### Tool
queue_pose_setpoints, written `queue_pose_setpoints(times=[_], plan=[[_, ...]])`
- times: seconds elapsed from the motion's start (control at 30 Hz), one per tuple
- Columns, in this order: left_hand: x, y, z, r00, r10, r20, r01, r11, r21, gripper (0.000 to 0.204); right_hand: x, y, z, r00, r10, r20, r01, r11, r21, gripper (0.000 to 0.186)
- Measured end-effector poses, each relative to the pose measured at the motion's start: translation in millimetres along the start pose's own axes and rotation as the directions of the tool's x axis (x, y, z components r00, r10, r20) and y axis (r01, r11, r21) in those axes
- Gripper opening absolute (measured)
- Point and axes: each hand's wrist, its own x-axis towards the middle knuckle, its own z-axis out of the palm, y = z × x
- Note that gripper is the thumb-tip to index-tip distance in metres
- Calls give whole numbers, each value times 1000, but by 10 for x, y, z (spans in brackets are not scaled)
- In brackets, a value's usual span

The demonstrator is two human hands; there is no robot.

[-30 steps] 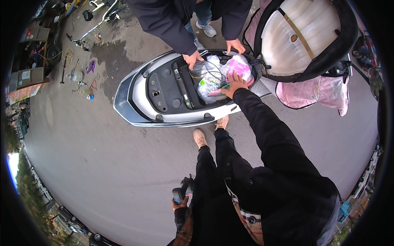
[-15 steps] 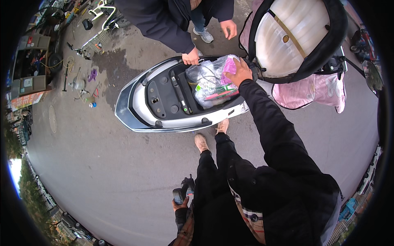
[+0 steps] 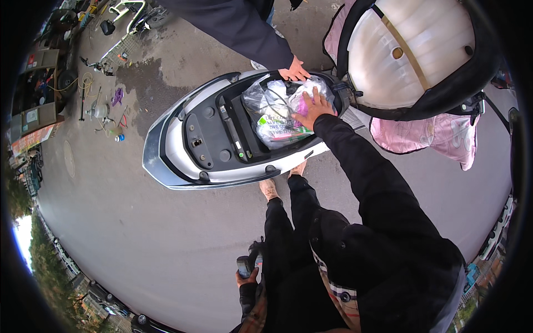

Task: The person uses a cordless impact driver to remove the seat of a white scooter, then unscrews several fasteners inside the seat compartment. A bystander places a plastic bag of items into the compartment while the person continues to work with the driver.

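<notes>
My right hand [image 3: 314, 110] lies with fingers spread on a clear plastic bag [image 3: 283, 119]. The bag is stuffed with white and pink items and fills the storage compartment of a white-and-grey scooter [image 3: 244, 176], whose seat is raised. Low down, near my legs, my left hand [image 3: 247, 277] is closed around a dark cordless power tool [image 3: 244, 266], partly hidden by my leg. Another person's hand [image 3: 294, 71] touches the far side of the bag, beside the compartment's rim.
The raised seat [image 3: 408, 55], pale inside, stands to the right with a pink quilted cover [image 3: 425, 136] below it. Loose tools, hoses and a purple cloth [image 3: 117, 96] lie on the ground at left. A white bicycle [image 3: 130, 39] lies at the upper left.
My right hand has let go of the bag's pink part and now presses flat-fingered on the bag, which sits lower. The other person's hand has moved right from the compartment edge onto the bag.
</notes>
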Motion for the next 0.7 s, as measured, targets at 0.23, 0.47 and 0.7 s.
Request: queue_pose_setpoints(times=[0.23, 0.47, 0.7], plan=[[-36, 101, -24, 997, -78, 12, 78, 997, 18, 85, -17, -4, 32, 999, 24, -24, -23, 999, 44, 100], [222, -84, 30, 997, 64, 38, -59, 990, -125, 90, -467, -113, -271, 996, 41, -83, -28, 987, 158, 96], [826, -151, -105, 993, 55, 103, -48, 997, -65, 96, -2280, 77, 805, 996, 90, 3, -83, 904, 419, 90]])
